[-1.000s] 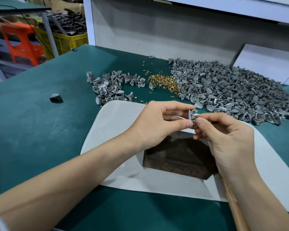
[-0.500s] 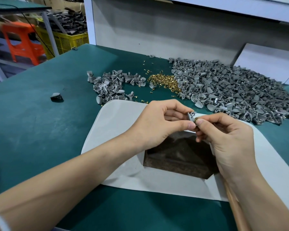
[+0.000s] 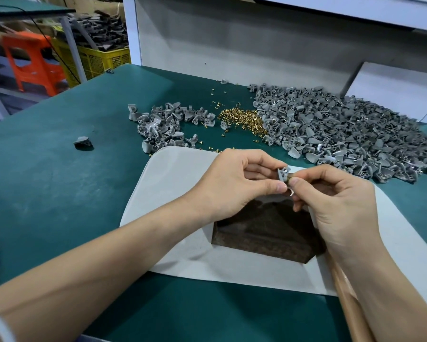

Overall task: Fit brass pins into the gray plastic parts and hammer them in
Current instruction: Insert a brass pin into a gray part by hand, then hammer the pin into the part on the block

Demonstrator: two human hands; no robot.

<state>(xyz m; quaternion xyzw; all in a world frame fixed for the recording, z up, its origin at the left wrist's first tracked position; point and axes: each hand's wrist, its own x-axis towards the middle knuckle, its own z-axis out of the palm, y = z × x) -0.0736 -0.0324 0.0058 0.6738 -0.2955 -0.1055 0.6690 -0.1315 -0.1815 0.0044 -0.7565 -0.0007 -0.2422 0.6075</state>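
Pinching one gray plastic part between thumb and fingertips of the left hand, just above the far edge of a dark block set on a white mat. Meeting it from the other side with the curled thumb and forefinger of the right hand, gripping a brass pin right at the part, thumb tips touching.

Compared with a second ago: closer together at the thumbs, with the part's holed face turned more toward the camera and the thin pale sliver between the hands gone from sight.

Unmoved on the green surface beyond the mat: a big heap of gray parts at right, a smaller heap at left, loose brass pins between the two, a single part alone farther left.

Lying under the right forearm, a tan shaft.
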